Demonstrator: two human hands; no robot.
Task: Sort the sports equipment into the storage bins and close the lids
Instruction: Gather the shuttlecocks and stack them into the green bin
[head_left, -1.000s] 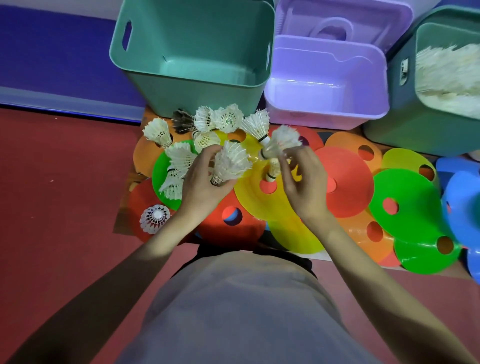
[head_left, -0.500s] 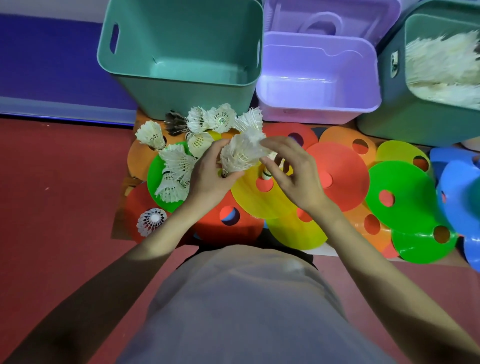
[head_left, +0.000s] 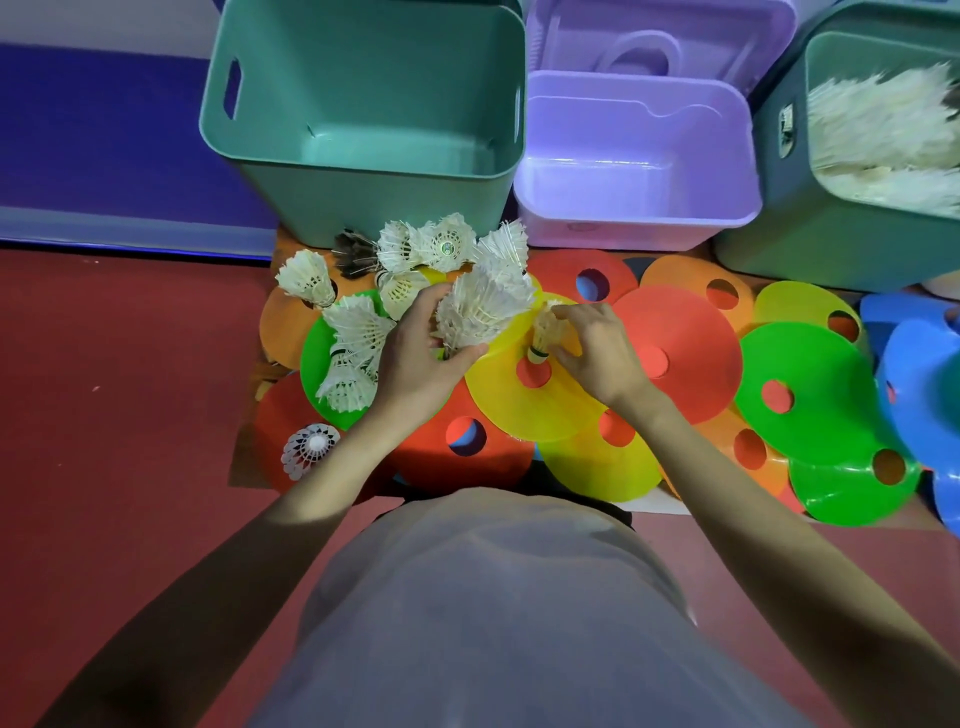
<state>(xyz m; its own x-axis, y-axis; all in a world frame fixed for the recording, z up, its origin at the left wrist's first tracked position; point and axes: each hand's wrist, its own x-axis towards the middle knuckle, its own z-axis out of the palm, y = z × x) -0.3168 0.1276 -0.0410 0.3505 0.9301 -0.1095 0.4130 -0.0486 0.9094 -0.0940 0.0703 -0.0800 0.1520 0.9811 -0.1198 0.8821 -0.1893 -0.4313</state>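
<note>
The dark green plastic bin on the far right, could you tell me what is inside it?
White feather shuttlecocks are piled inside the dark green plastic bin; its bottom is covered.

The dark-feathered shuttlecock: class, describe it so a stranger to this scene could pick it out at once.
Start at the empty teal bin at upper left. On the floor against its front wall lies a cluster of shuttlecocks, above the left hand. The dark-feathered shuttlecock lies at the cluster's far left edge, against the bin; its feathers are brownish-black, while its neighbours are all white.
</note>
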